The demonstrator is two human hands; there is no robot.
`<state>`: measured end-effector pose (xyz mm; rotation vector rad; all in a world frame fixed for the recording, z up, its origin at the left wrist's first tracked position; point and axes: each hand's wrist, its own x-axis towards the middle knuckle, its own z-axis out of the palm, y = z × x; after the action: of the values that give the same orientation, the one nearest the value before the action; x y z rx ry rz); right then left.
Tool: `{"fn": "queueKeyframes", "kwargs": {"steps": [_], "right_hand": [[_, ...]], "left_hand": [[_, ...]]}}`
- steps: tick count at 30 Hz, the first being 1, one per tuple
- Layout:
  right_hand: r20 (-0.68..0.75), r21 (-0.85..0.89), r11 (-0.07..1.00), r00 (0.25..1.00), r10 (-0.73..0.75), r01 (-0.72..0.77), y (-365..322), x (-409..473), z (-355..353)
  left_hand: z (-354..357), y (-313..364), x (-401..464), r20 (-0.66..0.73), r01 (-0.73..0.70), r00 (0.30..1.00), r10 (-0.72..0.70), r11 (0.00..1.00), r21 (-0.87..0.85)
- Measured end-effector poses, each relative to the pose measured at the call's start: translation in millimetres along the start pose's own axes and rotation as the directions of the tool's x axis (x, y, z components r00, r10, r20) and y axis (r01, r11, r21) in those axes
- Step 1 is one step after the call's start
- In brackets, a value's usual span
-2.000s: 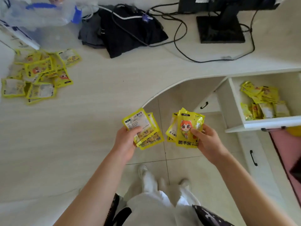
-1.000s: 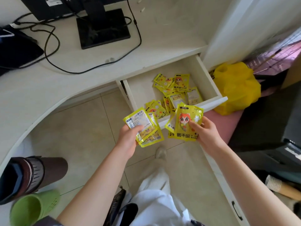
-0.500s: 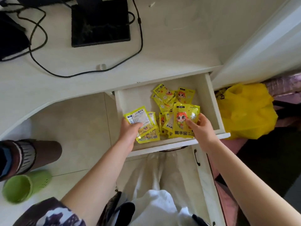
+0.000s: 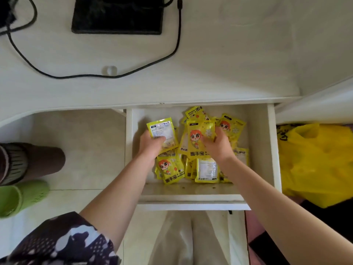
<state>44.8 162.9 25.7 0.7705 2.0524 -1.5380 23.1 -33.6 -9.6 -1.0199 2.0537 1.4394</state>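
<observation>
Head cam, looking straight down: both hands are over the open drawer (image 4: 191, 197) under the desk (image 4: 238, 60). The left hand (image 4: 150, 145) has its thumb on top and fingers curled under, pinching a small label-side stack (image 4: 162, 130) of yellow hand-warmer packs over the drawer's left part, and the right hand (image 4: 218, 147) has fingers curled round the edge of a cartoon-face stack (image 4: 197, 138) abt mid-drawer. Loose packs (image 4: 171, 172) lie piled on the drawer floor below them, mostly center & right, w/ a black monitor base (image 4: 118, 14) and cable (image 4: 172, 52) up on the desk and a yellow plastic bag (image 4: 315, 165) just right of the drawer.
</observation>
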Motion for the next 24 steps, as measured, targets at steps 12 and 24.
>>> {"fn": "queueKeyframes", "kwargs": {"steps": [12, 24], "right_hand": [[-0.003, -0.537, 0.842, 0.997, -0.074, 0.061, 17.0, 25.8, 13.0], [0.035, -0.643, 0.765, 0.999, -0.030, 0.045, 14.4, -36.8, -26.8]], "left_hand": [[-3.3, -13.8, 10.0, 0.001, -0.055, 0.998, 0.056, 0.971, 0.231], [-31.8, -25.4, -70.4, 0.005, -0.168, 0.983, 0.185, 0.880, 0.445]]}}
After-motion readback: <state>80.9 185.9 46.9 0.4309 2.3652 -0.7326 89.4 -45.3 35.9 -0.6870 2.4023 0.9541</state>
